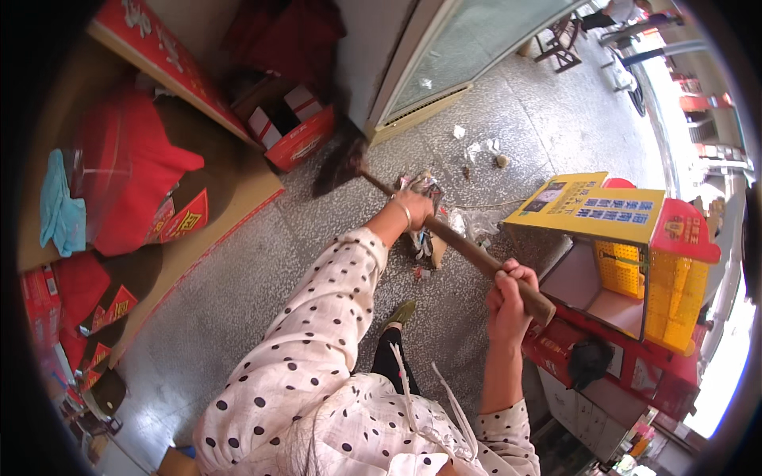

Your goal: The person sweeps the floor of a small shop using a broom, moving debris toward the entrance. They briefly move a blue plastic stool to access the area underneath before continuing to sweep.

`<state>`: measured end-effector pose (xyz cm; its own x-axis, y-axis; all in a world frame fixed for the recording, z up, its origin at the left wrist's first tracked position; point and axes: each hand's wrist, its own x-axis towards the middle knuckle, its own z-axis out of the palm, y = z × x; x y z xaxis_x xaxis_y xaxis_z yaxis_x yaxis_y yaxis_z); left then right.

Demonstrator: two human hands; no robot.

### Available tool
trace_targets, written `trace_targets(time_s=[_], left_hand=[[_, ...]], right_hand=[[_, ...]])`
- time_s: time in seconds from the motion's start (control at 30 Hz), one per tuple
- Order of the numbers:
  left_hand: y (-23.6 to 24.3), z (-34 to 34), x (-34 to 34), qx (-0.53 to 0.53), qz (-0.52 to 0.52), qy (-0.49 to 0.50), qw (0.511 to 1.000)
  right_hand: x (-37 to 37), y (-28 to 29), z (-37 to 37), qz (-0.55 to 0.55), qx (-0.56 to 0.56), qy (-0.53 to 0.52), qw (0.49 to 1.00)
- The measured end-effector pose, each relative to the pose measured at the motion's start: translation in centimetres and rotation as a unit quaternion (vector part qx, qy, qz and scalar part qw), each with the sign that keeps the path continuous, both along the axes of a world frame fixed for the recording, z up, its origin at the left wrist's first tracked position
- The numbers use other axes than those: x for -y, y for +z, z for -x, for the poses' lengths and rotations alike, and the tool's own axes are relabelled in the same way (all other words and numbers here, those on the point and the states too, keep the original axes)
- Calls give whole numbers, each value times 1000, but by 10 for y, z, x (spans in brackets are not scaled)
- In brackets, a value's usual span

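Observation:
A broom with a thick wooden handle [468, 250] slants across the floor in front of me. My left hand [417, 209] is closed round the middle of its handle. Near the handle's upper end, my right hand [512, 295] wraps it with bent fingers. The dark broom head [341, 163] is smeared by motion beside a red box. Below and beyond my left hand lies a heap of crumpled litter, with clear plastic [479, 224] and a piece of brown cardboard [438, 251]; my hand and the handle hide part of it.
Scattered scraps [482, 149] dot the speckled floor [548, 119] farther off. A red open box [300, 143] and a cardboard-edged stand with red packages [119, 174] are at left. A yellow display case [591, 208] stands at right. A glass door [468, 47] and wooden chair [560, 44] are beyond.

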<state>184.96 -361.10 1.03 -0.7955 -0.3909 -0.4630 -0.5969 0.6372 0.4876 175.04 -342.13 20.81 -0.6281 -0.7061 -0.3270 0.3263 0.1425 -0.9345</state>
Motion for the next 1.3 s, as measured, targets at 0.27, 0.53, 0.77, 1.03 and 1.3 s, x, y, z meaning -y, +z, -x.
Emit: trace_targets(time_s=[0.27,0.53,0.77,1.03,1.3], left_hand=[[59,26,-116,-147,-55,-16,988],[179,109,-137,-356,-22,16,934],[152,200,-45,-379,54,-8,924],[108,283,-2,-252,166,-179,936],[59,357,52,-133,158,-312,927]], right_hand=[[-97,92,10,-17,-182,36,982],[-136,204,70,75,-381,111,915],[-78,155,115,37,-426,139,893],[-99,103,237,-20,-143,281,949],[-9,85,251,-273,132,141,943]])
